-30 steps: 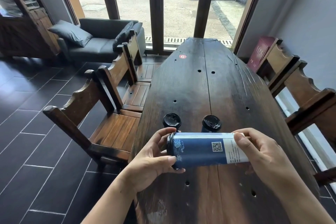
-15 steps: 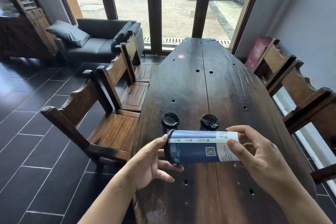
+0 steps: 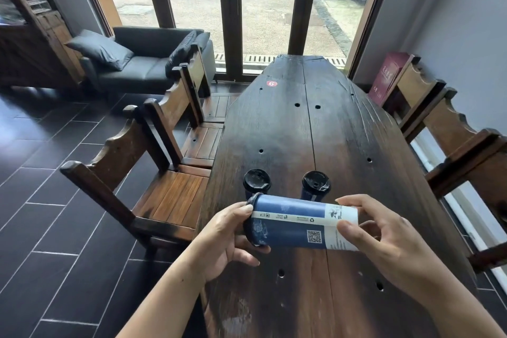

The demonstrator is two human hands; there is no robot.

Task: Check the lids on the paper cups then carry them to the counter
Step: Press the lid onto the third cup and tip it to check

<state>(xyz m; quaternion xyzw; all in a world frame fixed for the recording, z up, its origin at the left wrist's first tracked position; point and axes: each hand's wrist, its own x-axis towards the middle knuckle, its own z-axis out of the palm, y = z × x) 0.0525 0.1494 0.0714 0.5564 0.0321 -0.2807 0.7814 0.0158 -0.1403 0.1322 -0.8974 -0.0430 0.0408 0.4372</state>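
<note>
A tall blue and white paper cup (image 3: 296,223) lies on its side in the air above the dark wooden table (image 3: 296,129), its black lid pointing left. My left hand (image 3: 227,239) grips the lid end, thumb and fingers around the rim. My right hand (image 3: 384,239) pinches the white base end. Behind the held cup two more blue cups stand upright on the table, one with its black lid at the left (image 3: 256,180) and one at the right (image 3: 315,181); their bodies are mostly hidden.
Wooden chairs line the table's left side (image 3: 153,181) and right side (image 3: 461,151). A black sofa (image 3: 142,63) with cushions stands by the window. A red sticker (image 3: 271,83) marks the table's far end. Dark tiled floor lies to the left.
The held cup has rolled between my hands, so the QR code sits lower and a white seam strip shows on top. My left fingers shifted on the lid rim.
</note>
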